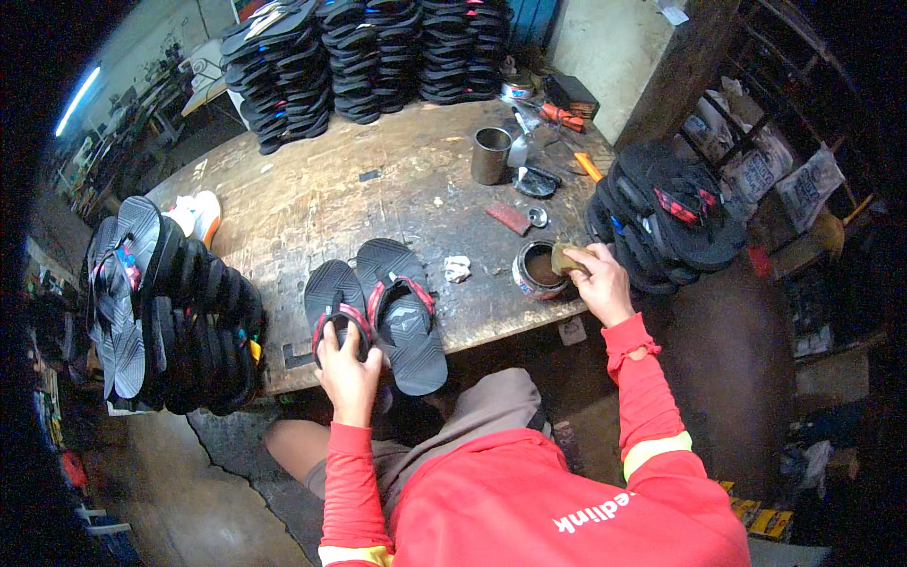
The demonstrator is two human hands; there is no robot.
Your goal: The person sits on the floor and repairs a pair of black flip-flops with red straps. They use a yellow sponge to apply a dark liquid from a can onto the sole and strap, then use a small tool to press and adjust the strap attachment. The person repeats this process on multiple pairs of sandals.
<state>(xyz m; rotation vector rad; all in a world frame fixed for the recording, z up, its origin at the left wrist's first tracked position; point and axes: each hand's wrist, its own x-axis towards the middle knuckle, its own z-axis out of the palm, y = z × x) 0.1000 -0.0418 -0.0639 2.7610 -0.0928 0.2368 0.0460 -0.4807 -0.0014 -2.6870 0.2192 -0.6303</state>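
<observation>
A pair of black flip-flops with red-patterned straps lies at the table's front edge. My left hand (pixel 348 378) is closed on the left flip-flop (pixel 331 282), its fingers over the strap and heel part. The right flip-flop (pixel 416 348) rests beside it, its heel jutting past the edge. My right hand (pixel 603 282) pinches a yellowish-brown piece of sponge or cloth (pixel 568 258) at the rim of an open can (pixel 522 275). Something brown is inside the can. Whether the piece touches the contents cannot be made out.
Stacked flip-flops stand at the left (pixel 213 321), right (pixel 652 213) and back (pixel 373 57) of the wooden table (pixel 397 170). Around the can are a metal cup (pixel 490 156), a red block (pixel 508 218), a small lid (pixel 538 217), crumpled paper (pixel 457 269) and an orange-handled tool (pixel 588 166).
</observation>
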